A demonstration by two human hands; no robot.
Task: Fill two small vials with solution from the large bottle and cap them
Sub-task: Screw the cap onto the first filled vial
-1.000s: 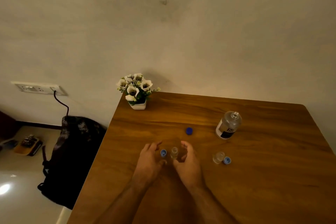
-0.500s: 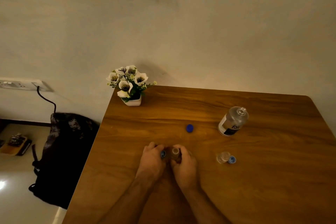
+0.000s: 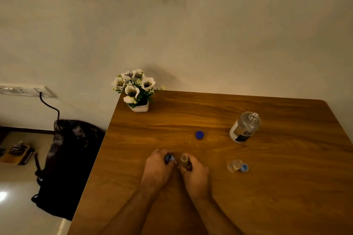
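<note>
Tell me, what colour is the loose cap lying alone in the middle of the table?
Dark blue. The cap shows in the head view, on the wooden table.

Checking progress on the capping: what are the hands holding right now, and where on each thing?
The left hand pinches a light blue cap by its sides; the right hand grips a small open vial around its lower body.
</note>
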